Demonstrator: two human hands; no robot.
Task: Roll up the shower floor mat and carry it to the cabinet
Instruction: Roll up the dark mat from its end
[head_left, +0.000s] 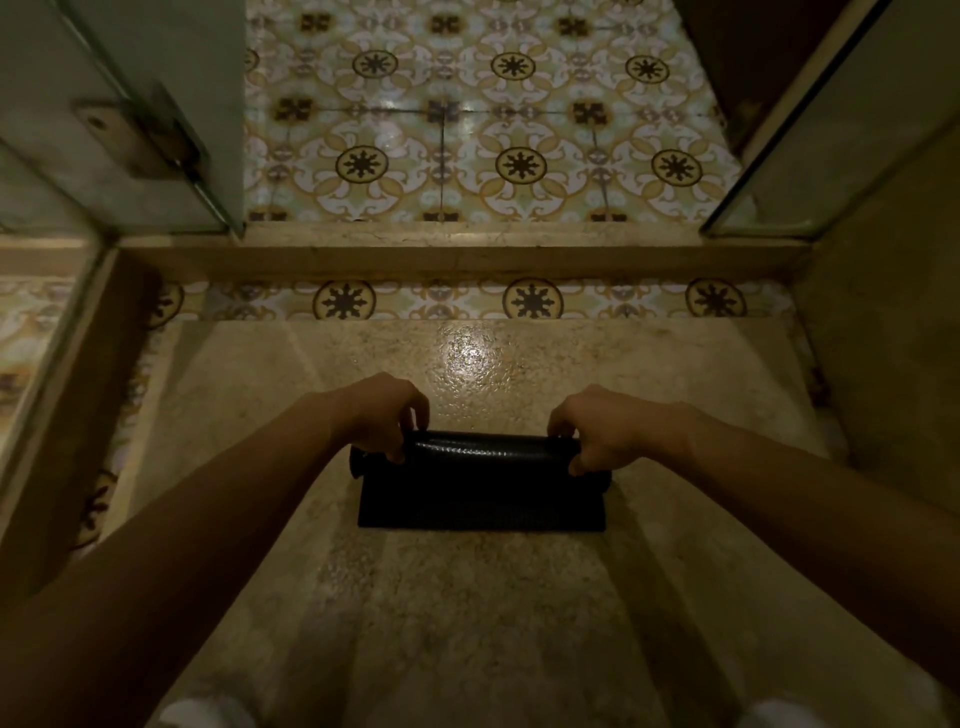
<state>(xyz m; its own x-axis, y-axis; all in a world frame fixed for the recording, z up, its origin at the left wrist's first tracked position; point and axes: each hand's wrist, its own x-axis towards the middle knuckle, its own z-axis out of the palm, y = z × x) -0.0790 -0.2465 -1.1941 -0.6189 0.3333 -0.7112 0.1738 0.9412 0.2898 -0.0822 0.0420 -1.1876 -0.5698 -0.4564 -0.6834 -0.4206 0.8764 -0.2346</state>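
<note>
A dim shower stall fills the frame: a speckled stone floor (467, 597) in the lower half, a raised stone curb (467, 260) running across the middle, and patterned floor tiles (467, 130) beyond it in the upper centre. A glass door panel with one metal hinge (137, 137) stands at the upper left, and a second glass panel (831, 130) edges the upper right.

The shower floor mat (482, 480) lies at the centre of the frame, slightly below the middle. It is dark, textured and mostly rolled: one tube of roll at its far edge, with one short flat flap left on the floor toward the bottom of the frame.

The left hand (382, 415) curls its fingers over the left end of the roll, thumb beneath, closed on it. The right hand (592, 434) grips the right end the same way. Two hands, one mat.

The mat looks like rubber or foam: probably light, flexible, and inclined to spring open if released. Its textured surface should give decent grip, though it may be damp; that cannot be told. Holding both ends, as here, likely keeps the roll even; for carrying, a grasp around the middle that pins the loose flap seems wise. No cabinet is in view.
</note>
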